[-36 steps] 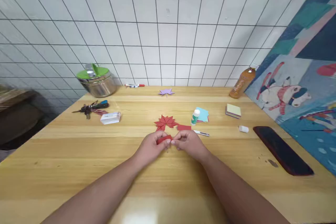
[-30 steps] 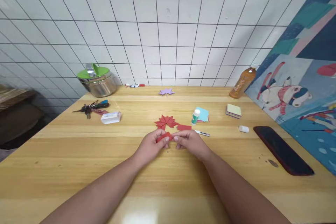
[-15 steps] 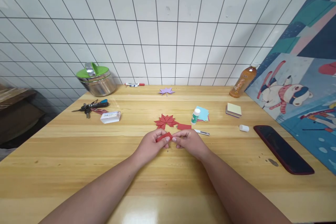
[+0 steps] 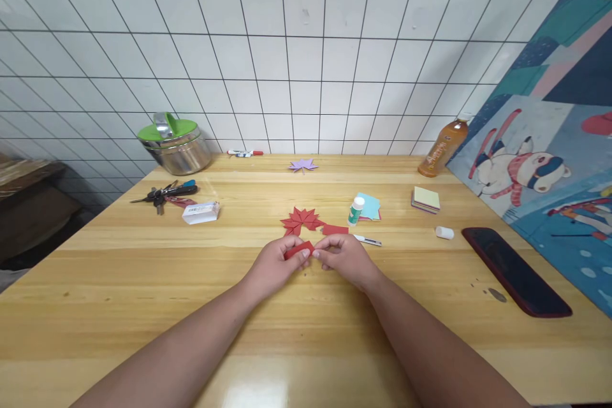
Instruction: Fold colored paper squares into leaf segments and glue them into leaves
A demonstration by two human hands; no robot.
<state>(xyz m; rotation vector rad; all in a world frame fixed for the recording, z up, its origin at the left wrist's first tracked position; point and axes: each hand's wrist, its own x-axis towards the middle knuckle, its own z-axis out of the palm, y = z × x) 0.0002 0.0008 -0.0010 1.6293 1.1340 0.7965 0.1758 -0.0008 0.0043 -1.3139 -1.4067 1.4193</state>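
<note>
Between my hands is a small folded piece of red paper point(image 4: 299, 250). My left hand point(image 4: 277, 265) is closed on it, thumb on top. The fingertips of my right hand point(image 4: 345, 259) pinch its right end. Just beyond my hands lies a red folded-paper maple leaf point(image 4: 302, 220), made of several pointed pieces with a gap at its near side. A flat red paper strip point(image 4: 335, 229) lies right of the leaf, above my right hand. A pen point(image 4: 368, 241) sticks out beside that hand, partly hidden by it.
An uncapped glue stick point(image 4: 356, 211) stands by blue paper sheets point(image 4: 370, 206); its white cap point(image 4: 444, 233) lies further right. A phone point(image 4: 516, 271), paper stack point(image 4: 425, 199) and bottle point(image 4: 444, 148) are on the right. Keys point(image 4: 165, 193), a white box point(image 4: 201, 212) and a pot point(image 4: 178, 150) sit left. A purple paper leaf point(image 4: 303, 166) lies at the back.
</note>
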